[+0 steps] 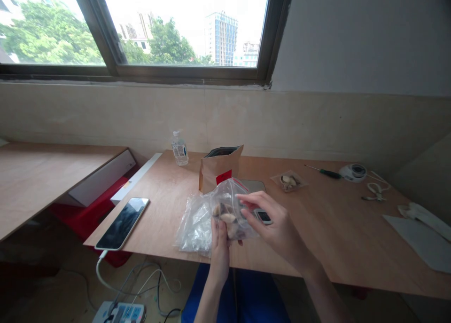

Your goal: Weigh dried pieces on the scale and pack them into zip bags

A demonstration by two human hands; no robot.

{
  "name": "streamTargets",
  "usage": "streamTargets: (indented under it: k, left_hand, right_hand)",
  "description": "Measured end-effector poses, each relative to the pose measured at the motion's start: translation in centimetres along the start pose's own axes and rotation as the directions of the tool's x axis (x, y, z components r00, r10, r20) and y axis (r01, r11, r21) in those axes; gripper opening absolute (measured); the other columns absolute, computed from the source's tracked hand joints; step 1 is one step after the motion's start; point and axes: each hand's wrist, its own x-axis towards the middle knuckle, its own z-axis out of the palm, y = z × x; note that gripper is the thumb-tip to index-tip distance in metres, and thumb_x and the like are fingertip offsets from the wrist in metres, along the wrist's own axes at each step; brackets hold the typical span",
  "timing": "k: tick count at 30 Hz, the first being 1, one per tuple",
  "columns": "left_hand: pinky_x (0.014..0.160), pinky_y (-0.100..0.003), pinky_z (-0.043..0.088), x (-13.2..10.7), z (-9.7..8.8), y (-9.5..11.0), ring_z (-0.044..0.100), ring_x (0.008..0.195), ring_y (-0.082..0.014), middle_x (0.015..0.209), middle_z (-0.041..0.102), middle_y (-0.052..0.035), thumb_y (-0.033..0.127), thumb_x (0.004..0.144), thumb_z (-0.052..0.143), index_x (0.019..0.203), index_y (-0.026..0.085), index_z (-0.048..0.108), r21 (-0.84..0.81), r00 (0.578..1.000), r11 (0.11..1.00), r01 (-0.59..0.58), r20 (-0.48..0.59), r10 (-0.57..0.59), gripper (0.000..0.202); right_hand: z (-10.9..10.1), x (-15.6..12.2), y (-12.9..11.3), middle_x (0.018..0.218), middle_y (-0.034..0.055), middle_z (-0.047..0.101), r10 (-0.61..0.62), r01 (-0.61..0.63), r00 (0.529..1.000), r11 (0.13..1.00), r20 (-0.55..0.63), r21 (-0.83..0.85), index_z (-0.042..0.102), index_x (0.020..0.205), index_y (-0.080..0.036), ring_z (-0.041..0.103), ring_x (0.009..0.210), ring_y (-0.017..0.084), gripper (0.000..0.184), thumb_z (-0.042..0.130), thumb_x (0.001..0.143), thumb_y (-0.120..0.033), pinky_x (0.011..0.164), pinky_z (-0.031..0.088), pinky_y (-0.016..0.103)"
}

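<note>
Over the table's front edge, my left hand point(220, 252) is closed on the lower part of a clear zip bag point(234, 205). Light and dark pieces, like dried mushroom slices point(229, 219), lie inside it. My right hand point(269, 215) has its thumb and index finger at the bag's upper right side, near the red zip strip point(242, 185). A heap of clear plastic bags point(197, 224) lies to the left. Behind stands an open brown paper bag point(220, 165) with a red label. A small digital scale point(263, 216) is partly hidden by my right hand.
Another filled clear bag point(289, 180) lies at the back right. Farther right are a screwdriver point(329, 173), a white round device point(354, 171) with a cable, and a white sheet point(419, 240). A water bottle point(180, 149) and a plugged-in phone point(123, 223) are at left.
</note>
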Motion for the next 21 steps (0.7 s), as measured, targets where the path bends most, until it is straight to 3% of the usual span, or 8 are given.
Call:
streamTargets:
  k: [4,8,13,18,21]
  left_hand:
    - [0.09,-0.026,0.045,0.4,-0.4,0.3,0.048,0.119,-0.0205,0.128,0.054,-0.0049,0.044,0.074,0.064,0.124,0.029,0.05,0.075,0.995,0.997,-0.022,-0.095,0.029,0.053]
    - [0.093,-0.029,0.044,0.5,-0.3,1.2,0.049,0.12,-0.0219,0.128,0.055,-0.0061,0.047,0.077,0.06,0.126,0.027,0.049,0.143,0.996,0.99,-0.009,-0.083,0.022,0.054]
    - [0.095,-0.031,0.042,0.9,-0.6,1.5,0.048,0.12,-0.023,0.128,0.055,-0.0054,0.047,0.076,0.059,0.124,0.027,0.052,0.207,0.997,0.978,0.01,-0.079,0.007,0.052]
    - [0.103,-0.032,0.034,1.4,-1.3,1.4,0.041,0.126,-0.0223,0.132,0.052,-0.0038,0.05,0.081,0.051,0.118,0.025,0.057,0.257,0.994,0.964,-0.067,-0.065,0.086,0.046]
    - [0.097,-0.031,0.039,1.7,-1.5,1.4,0.047,0.121,-0.022,0.127,0.056,-0.0052,0.05,0.084,0.047,0.118,0.024,0.058,0.232,0.997,0.971,-0.065,-0.027,0.074,0.044]
  right_hand:
    - [0.1,0.9,0.4,0.121,0.0038,0.057,0.05,-0.06,0.963,0.998,0.265,0.028,0.053,0.119,-0.027,0.05,0.116,0.022,0.031,0.051,0.088,-0.032,0.094,0.043,0.034]
    - [0.8,1.6,1.5,0.115,0.0047,0.06,0.027,-0.107,0.906,0.98,0.423,0.166,0.051,0.122,-0.024,0.057,0.104,0.02,0.034,0.042,0.091,-0.037,0.088,0.047,0.033]
    - [1.7,2.4,2.2,0.133,0.0042,0.047,-0.022,-0.06,0.895,0.984,0.447,0.168,0.046,0.127,-0.028,0.041,0.124,0.023,0.048,0.059,0.082,-0.034,0.105,0.033,0.039]
    - [2.5,2.8,3.4,0.112,0.0046,0.059,0.026,-0.139,0.899,0.964,0.437,0.228,0.059,0.11,-0.023,0.058,0.097,0.019,0.028,0.058,0.082,-0.031,0.086,0.047,0.033]
    - [2.9,2.8,4.4,0.103,0.0048,0.062,0.067,-0.203,0.916,0.928,0.396,0.312,0.06,0.103,-0.019,0.06,0.091,0.018,0.025,0.059,0.081,-0.033,0.081,0.049,0.031]
